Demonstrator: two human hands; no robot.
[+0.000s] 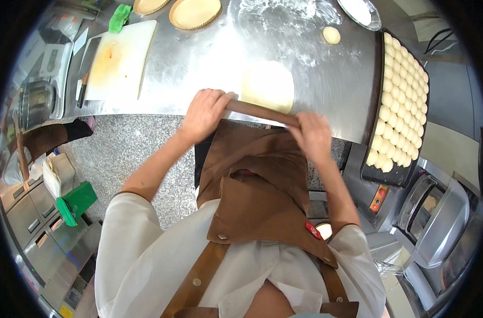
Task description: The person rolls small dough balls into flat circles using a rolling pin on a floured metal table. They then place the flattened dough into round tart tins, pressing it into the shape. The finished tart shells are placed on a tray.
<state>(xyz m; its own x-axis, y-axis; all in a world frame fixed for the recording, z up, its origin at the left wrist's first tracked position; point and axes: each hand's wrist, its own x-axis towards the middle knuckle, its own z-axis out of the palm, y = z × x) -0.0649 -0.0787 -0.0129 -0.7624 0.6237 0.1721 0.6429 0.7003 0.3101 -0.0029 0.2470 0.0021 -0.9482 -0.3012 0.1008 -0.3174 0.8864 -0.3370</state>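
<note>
Both of my hands grip a brown wooden rolling pin (263, 113) near the front edge of the steel worktable (178, 71). My left hand (207, 111) is closed around one end, and my right hand (314, 131) around the other. Just beyond the pin lies a flat, pale sheet of rolled dough (269, 87); its near edge meets the pin in the picture, though I cannot tell whether they touch. Farther back on the right sits a small round of dough (331, 35), with smears of white flour (285, 20) around it.
Dough balls (402, 95) fill a black tray (384, 181) on the right. A metal bowl of flour (359, 12) stands behind it. On the left are a knife (86, 71), a cutting board (122, 59) and a green cloth (120, 18). Lined tart pans (194, 12) sit at the back.
</note>
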